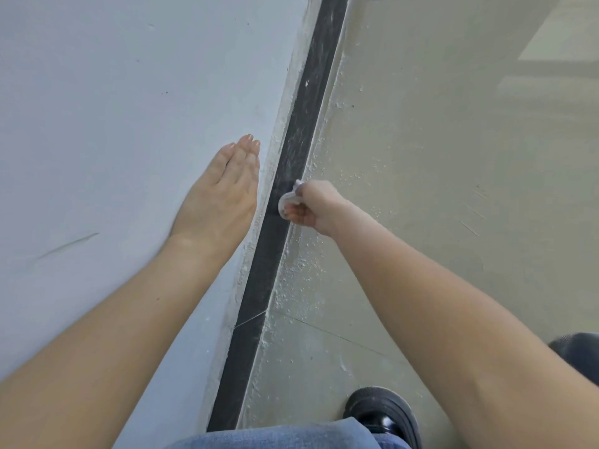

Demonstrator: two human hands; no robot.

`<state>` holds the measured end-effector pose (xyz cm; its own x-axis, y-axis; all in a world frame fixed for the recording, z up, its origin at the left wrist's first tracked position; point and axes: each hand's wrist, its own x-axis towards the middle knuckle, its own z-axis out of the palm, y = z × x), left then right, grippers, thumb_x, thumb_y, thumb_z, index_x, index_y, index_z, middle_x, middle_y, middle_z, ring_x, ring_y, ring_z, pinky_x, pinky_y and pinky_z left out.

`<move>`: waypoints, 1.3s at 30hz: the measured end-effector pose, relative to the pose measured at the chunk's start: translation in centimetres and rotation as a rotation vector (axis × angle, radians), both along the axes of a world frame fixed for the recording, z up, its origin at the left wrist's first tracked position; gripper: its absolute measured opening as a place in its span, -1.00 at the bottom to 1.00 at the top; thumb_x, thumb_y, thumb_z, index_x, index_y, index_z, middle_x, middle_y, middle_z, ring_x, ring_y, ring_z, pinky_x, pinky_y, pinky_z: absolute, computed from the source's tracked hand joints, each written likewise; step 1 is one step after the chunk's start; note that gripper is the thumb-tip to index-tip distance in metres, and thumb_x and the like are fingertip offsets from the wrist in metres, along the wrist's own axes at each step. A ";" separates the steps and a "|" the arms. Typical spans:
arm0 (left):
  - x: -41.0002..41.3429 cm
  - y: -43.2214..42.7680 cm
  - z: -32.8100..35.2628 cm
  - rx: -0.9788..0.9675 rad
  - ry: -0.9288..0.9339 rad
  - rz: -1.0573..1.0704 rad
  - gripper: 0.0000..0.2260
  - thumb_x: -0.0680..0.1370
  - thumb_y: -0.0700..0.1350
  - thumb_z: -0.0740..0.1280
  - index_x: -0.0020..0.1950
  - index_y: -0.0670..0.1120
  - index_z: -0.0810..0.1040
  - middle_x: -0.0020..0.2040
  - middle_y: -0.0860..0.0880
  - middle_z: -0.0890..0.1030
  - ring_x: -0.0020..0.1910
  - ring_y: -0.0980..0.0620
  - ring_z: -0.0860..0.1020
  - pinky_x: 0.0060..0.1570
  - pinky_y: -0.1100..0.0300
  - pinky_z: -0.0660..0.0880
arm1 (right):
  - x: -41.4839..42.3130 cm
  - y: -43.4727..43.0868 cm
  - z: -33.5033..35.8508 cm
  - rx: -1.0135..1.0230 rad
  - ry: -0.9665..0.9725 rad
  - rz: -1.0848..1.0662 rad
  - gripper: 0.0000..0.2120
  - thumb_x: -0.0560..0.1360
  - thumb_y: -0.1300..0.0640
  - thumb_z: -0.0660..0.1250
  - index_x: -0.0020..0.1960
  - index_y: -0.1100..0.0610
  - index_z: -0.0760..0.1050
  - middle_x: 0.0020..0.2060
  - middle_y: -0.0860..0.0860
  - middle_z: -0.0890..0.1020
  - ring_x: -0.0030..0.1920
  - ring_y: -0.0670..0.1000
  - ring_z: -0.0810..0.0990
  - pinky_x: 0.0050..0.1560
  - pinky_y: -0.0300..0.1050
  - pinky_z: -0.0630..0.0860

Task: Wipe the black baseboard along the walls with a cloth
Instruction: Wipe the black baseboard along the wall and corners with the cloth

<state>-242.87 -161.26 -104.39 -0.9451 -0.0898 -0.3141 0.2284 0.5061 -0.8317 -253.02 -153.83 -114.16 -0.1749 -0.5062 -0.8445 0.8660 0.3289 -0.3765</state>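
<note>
The black baseboard (293, 147) runs diagonally from the bottom middle to the top right, between a pale wall and the floor. It looks dusty and streaked above the hands, darker below them. My right hand (312, 207) grips a small white cloth (289, 199) bunched in its fingers and presses it against the baseboard about halfway along. My left hand (223, 192) lies flat on the wall (113, 108) just left of the baseboard, fingers straight and together.
White dust and plaster specks lie on the grey floor (437, 157) beside the baseboard. My black shoe (382, 413) stands on the floor at the bottom, with a blue-jeaned knee (285, 437) next to it. A dark object (580, 351) shows at the right edge.
</note>
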 end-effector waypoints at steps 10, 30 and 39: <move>-0.1 0.2 0.2 0.001 -0.037 0.031 -0.51 0.64 -0.11 -0.04 0.50 -0.34 0.01 0.52 -0.25 0.08 0.51 -0.18 0.05 0.46 -0.01 -0.01 | 7.8 5.0 -1.7 0.014 0.131 0.153 -0.72 0.42 0.14 0.20 -0.33 0.25 0.59 -0.48 0.19 0.57 -0.52 0.08 0.49 -0.43 -0.16 0.45; 0.1 0.0 0.0 0.041 0.002 0.014 -0.52 0.61 -0.11 0.00 0.49 -0.31 0.11 0.51 -0.21 0.16 0.50 -0.17 0.10 0.46 -0.01 0.02 | 0.9 -0.6 -1.4 0.098 0.098 0.209 -0.90 0.48 0.28 0.28 -0.20 0.20 0.40 -0.43 0.11 0.59 -0.32 0.03 0.67 -0.02 -0.06 0.62; 0.1 -0.2 -0.2 0.066 0.020 0.036 -0.50 0.62 -0.10 0.02 0.49 -0.33 0.09 0.51 -0.23 0.13 0.51 -0.18 0.07 0.46 -0.04 -0.04 | -0.1 1.8 -0.9 0.178 0.227 -0.307 -0.78 0.47 0.09 0.22 -0.02 0.23 0.50 -0.22 0.19 0.65 -0.34 0.11 0.63 -0.20 0.01 0.62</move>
